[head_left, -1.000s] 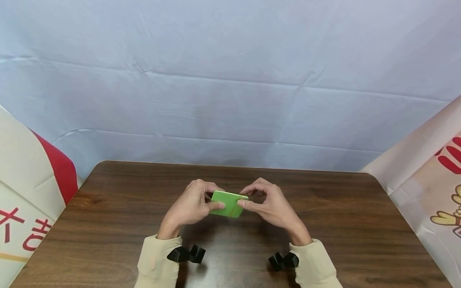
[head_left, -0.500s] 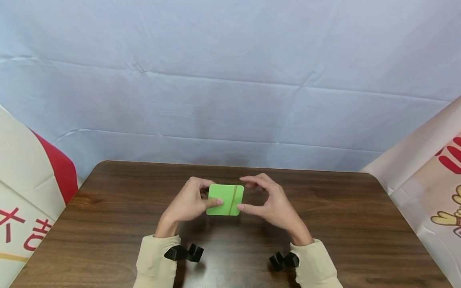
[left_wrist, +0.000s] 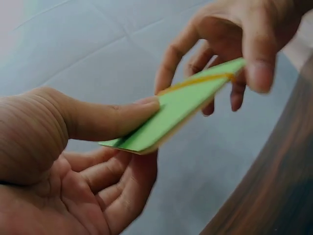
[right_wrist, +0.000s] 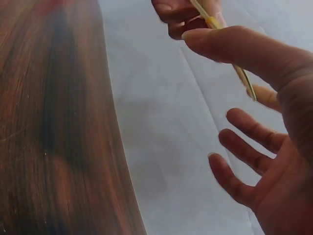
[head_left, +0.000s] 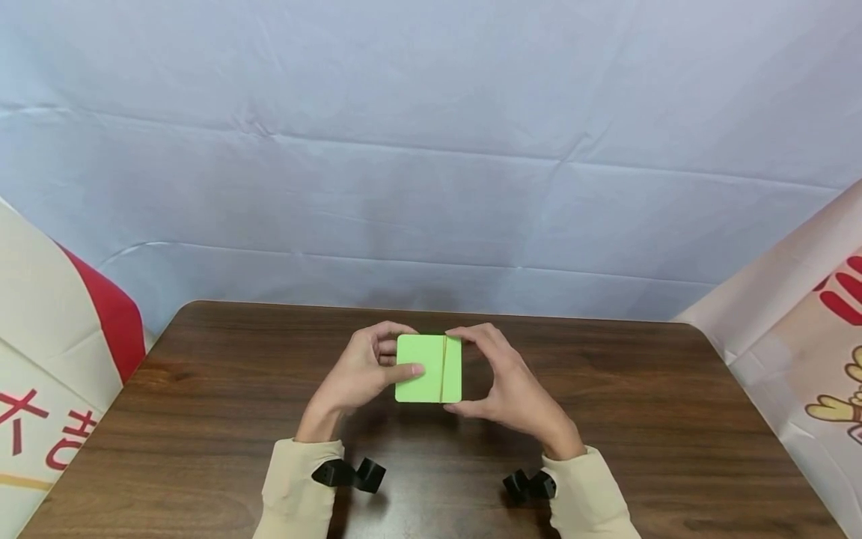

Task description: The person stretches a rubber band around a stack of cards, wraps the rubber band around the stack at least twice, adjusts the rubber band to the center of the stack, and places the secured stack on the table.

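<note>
In the lower middle of the head view, above the brown wood-grain table (head_left: 202, 389), we hold a thin, light-green square pad (head_left: 432, 358) by its left side in our left hand (head_left: 357, 374), thumb on its face. Our right hand (head_left: 515, 385) spans the pad in a wider grip, thumb and forefinger at opposite edges near the narrow yellowish band (head_left: 443, 368) crossing it.

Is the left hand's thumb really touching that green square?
Touching. The left wrist view shows it: the left hand's thumb lies across the green square's face, no gap visible.
</note>
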Tool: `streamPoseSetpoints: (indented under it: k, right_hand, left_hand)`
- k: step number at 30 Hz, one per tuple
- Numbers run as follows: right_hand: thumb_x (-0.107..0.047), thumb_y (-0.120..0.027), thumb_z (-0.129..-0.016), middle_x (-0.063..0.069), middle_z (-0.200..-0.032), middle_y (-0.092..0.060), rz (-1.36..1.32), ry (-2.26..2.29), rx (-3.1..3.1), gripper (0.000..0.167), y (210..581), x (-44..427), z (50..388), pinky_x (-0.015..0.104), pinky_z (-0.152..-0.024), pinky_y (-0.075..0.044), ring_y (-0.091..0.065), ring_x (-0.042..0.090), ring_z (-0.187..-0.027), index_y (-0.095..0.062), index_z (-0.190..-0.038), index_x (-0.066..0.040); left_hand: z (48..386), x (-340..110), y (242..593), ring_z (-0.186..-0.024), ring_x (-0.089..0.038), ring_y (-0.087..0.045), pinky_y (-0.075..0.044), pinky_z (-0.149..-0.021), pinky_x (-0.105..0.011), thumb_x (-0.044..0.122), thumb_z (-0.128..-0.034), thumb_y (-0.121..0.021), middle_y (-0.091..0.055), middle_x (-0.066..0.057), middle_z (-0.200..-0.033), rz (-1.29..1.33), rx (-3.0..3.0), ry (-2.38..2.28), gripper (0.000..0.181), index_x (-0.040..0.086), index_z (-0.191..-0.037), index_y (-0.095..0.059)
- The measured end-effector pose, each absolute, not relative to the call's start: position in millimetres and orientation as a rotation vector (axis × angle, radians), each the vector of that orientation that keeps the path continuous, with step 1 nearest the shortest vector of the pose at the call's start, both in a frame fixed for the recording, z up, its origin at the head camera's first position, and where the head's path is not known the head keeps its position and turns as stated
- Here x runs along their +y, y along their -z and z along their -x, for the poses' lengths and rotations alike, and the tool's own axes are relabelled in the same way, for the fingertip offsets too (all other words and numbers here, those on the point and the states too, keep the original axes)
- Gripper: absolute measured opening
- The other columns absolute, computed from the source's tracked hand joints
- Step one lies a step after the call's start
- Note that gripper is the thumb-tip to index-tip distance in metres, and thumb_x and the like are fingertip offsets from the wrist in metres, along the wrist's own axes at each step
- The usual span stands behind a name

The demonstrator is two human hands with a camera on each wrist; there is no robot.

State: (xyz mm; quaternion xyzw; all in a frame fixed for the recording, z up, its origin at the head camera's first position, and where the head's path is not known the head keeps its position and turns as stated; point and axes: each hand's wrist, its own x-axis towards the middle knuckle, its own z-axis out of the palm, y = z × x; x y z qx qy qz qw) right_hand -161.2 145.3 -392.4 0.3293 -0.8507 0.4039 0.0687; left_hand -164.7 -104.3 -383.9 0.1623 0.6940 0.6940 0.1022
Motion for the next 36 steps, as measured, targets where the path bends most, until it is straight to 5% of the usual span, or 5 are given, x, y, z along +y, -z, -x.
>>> streamPoseSetpoints:
  k: [4, 11, 36]
  right_hand:
    - [-0.016, -0.097, -0.065, -0.005, -0.129, -0.051, -0.993, -1.291, -2.559, 0.091, 394.9, 148.5, 164.3, 0.04, -0.093, -0.051, -0.057, 0.019, -0.109, -0.049, -0.142, -0.017]
    - [-0.016, -0.095, -0.069, 0.0, -0.132, -0.053, -0.997, -1.472, -2.561, 0.089, 396.7, 156.9, 169.6, 0.053, -0.094, -0.049, -0.057, 0.025, -0.111, -0.047, -0.144, -0.011]
    - [-0.024, -0.093, -0.074, 0.0, -0.133, -0.051, -1.019, -1.545, -2.581, 0.09, 395.5, 155.0, 166.3, 0.053, -0.095, -0.046, -0.051, 0.024, -0.116, -0.046, -0.15, -0.023]
  left_hand:
    - [165.5, -102.4, 386.8, -0.084, -0.024, -0.071, -0.059, -0.075, -0.035, -0.004, -0.081, -0.082, -0.072, -0.017, -0.103, -0.59, 2.158, -1.957, 0.064, -0.001, -0.135, -0.049]
    - [161.2, -106.0, 385.5, -0.095, -0.018, -0.064, -0.055, -0.089, -0.036, 0.015, -0.0658, -0.097, -0.062, -0.004, -0.112, -0.789, 2.464, -1.609, 0.097, 0.01, -0.146, -0.043]
    - [162.6, -101.9, 387.6, -0.097, -0.022, -0.062, -0.054, -0.089, -0.047, 0.015, -0.0617, -0.099, -0.057, 0.003, -0.117, -0.898, 2.636, -1.538, 0.085, 0.013, -0.136, -0.059]
